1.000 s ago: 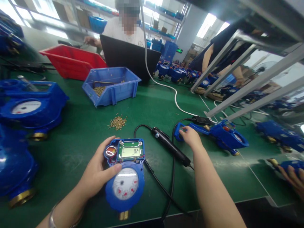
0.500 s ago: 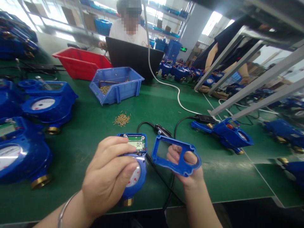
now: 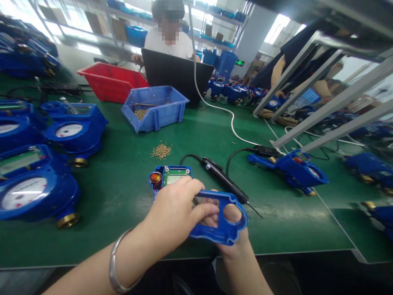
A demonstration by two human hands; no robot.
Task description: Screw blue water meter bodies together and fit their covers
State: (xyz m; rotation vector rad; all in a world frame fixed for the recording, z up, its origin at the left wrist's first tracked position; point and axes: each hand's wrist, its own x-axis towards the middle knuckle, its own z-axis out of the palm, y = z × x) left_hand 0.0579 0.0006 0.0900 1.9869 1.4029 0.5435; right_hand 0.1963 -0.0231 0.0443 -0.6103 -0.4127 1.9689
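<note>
At five o'clock, reading the dial from the middle of the view: blue cover [image 3: 223, 227], moulded plastic, shallow, scalloped rim, one rectangular window and one round opening; raised from the table, tilted.

Right hand [image 3: 232, 214]: beneath the cover, its fingers curled round behind and holding it, skin visible through both openings.

Left hand [image 3: 176, 211]: half past six, fingers bent over the cover's left end, thumb across the window; whether they pinch anything cannot be told.

Bracelet [image 3: 114, 262]: seven o'clock, smooth silvery metal band, on the left wrist.

Meter [image 3: 173, 179]: between seven and eight, blue housing, green circuit board, pale display, round well with an orange-red part; largely hidden by the left hand.

Screws [image 3: 161, 150]: nine o'clock, loose heap, slender, brass-coloured.

Screwdriver [image 3: 225, 180]: between four and five, black cylinder, thin dark shaft, lying obliquely.

Blue bin [image 3: 170, 119]: between ten and eleven, scuffed plastic, sloped front, small brassy pieces inside.

Red bin [image 3: 113, 86]: ten o'clock, plastic, flared walls.

Table [image 3: 285, 229]: green, smooth, faintly glossy.
</note>
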